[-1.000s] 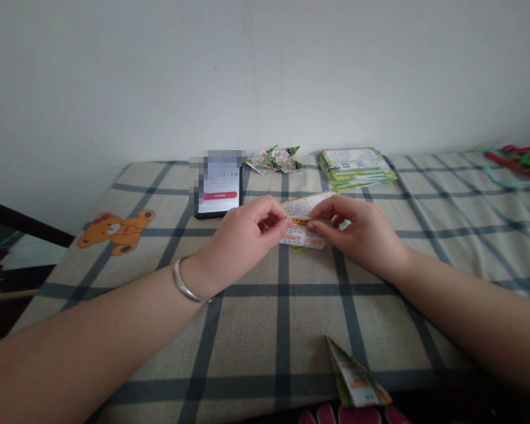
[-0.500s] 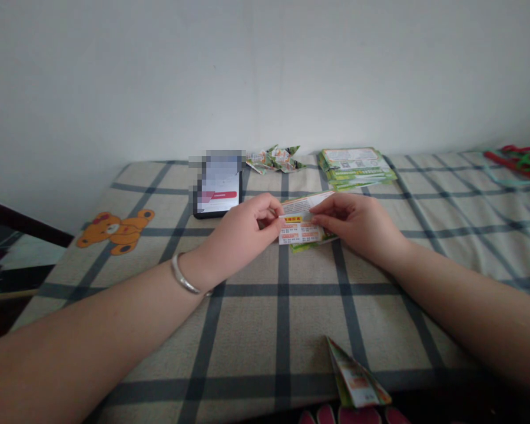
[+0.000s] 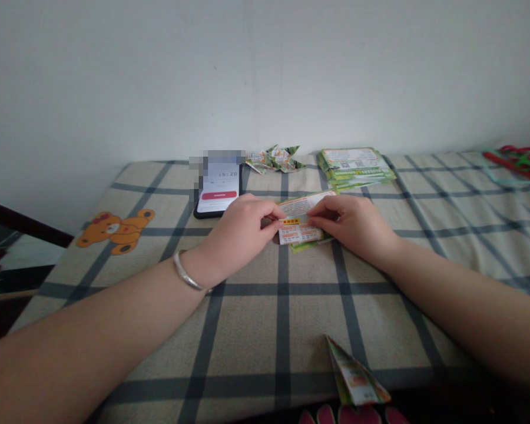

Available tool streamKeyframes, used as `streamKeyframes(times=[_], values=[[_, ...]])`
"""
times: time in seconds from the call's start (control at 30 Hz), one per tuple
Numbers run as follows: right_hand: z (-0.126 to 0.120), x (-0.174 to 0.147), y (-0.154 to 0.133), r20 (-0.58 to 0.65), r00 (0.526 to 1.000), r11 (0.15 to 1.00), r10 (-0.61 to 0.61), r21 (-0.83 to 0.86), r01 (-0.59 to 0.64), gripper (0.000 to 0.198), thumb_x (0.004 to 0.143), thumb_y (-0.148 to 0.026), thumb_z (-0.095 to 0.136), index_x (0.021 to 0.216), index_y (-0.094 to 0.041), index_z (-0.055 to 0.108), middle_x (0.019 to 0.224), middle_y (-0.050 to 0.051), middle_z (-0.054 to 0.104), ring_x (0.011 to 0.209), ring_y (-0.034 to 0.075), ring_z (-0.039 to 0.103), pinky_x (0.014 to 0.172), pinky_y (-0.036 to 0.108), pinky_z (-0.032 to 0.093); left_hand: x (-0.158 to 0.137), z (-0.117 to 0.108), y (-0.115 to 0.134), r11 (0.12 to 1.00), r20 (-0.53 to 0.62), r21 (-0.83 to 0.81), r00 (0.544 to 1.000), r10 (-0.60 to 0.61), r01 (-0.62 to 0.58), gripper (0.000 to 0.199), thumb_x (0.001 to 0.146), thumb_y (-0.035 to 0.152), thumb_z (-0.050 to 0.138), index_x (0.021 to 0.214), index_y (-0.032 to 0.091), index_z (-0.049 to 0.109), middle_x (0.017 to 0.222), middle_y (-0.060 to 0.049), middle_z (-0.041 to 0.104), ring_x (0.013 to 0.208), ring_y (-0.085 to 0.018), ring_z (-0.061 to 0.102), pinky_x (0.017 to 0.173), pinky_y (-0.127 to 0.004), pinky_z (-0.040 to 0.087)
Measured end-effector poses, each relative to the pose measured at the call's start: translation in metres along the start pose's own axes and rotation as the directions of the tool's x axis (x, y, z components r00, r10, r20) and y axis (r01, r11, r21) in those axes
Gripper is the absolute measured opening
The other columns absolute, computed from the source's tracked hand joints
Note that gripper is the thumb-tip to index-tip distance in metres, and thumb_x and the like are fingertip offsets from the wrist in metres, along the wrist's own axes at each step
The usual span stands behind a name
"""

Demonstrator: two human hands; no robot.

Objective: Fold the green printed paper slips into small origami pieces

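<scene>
A printed paper leaflet (image 3: 302, 234), white with orange and yellow print, lies at the middle of the table with a green-edged layer showing below it. My left hand (image 3: 251, 227) pinches its left edge between thumb and fingers. On the opposite side my right hand (image 3: 351, 227) pinches the leaflet with thumb and forefinger, covering its right part. A folded paper triangle (image 3: 355, 377) of the same print sits at the near table edge.
Behind my left hand lies a phone (image 3: 219, 194). Folded paper pieces (image 3: 277, 159) and a stack of leaflets (image 3: 355, 165) lie by the wall. Red and green items (image 3: 519, 168) are at far right. A bear picture (image 3: 117, 231) marks the checked tablecloth (image 3: 247, 335) at left.
My hands have shifted slightly on the leaflet, the right one a little leftward. More of its upper printed part shows between them. The phone screen looks different.
</scene>
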State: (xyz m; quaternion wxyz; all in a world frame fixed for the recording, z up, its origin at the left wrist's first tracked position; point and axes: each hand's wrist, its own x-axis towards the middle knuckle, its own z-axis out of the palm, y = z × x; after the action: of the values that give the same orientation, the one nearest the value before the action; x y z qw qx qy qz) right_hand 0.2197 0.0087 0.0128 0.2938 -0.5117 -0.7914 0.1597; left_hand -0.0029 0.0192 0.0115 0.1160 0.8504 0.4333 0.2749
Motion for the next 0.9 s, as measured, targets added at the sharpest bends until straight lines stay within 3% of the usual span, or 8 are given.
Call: streamKeyframes(times=[0.27,0.5,0.7,0.9], values=[[0.002,0.005,0.005,0.006,0.989,0.983,-0.146,-0.109,0.146,0.005,0.081,-0.016,0.068,0.081,-0.019,0.073,0.08,0.003,0.07,0.075,0.016,0.061,0.069,0.029,0.045,-0.002,0.0,-0.004,0.971,0.037,0.182,0.988,0.148,-0.153,0.01,0.087,0.022,0.063,0.086,0.021,0.073,0.089,-0.002,0.074,0.089,-0.021,0.059,0.082,-0.037,0.041],[0.003,0.009,0.01,0.028,0.992,0.988,-0.122,-0.094,0.124,0.005,0.08,-0.017,0.07,0.077,-0.02,0.072,0.077,0.003,0.068,0.074,0.016,0.06,0.069,0.03,0.043,-0.003,-0.002,0.001,0.917,0.053,0.356,0.984,0.171,-0.178,0.017,0.091,0.03,0.059,0.086,0.021,0.073,0.091,-0.004,0.071,0.094,-0.023,0.053,0.083,-0.039,0.04],[0.003,0.01,0.011,0.029,0.995,0.992,-0.099,-0.071,0.101,0.005,0.08,-0.019,0.07,0.076,-0.02,0.072,0.075,0.002,0.068,0.072,0.015,0.059,0.067,0.029,0.043,-0.001,-0.001,0.001,0.886,0.172,0.303,0.935,0.311,-0.351,0.015,0.093,0.021,0.056,0.093,0.016,0.071,0.096,-0.006,0.069,0.096,-0.023,0.056,0.087,-0.037,0.046],[0.002,0.009,0.009,0.039,0.995,0.993,-0.087,-0.078,0.09,0.004,0.079,-0.018,0.069,0.077,-0.02,0.072,0.076,0.002,0.069,0.073,0.016,0.06,0.068,0.03,0.043,-0.001,-0.014,-0.001,0.871,0.291,0.228,0.884,0.366,-0.436,0.025,0.094,0.014,0.047,0.099,0.018,0.071,0.101,-0.006,0.071,0.098,-0.022,0.062,0.09,-0.037,0.05]])
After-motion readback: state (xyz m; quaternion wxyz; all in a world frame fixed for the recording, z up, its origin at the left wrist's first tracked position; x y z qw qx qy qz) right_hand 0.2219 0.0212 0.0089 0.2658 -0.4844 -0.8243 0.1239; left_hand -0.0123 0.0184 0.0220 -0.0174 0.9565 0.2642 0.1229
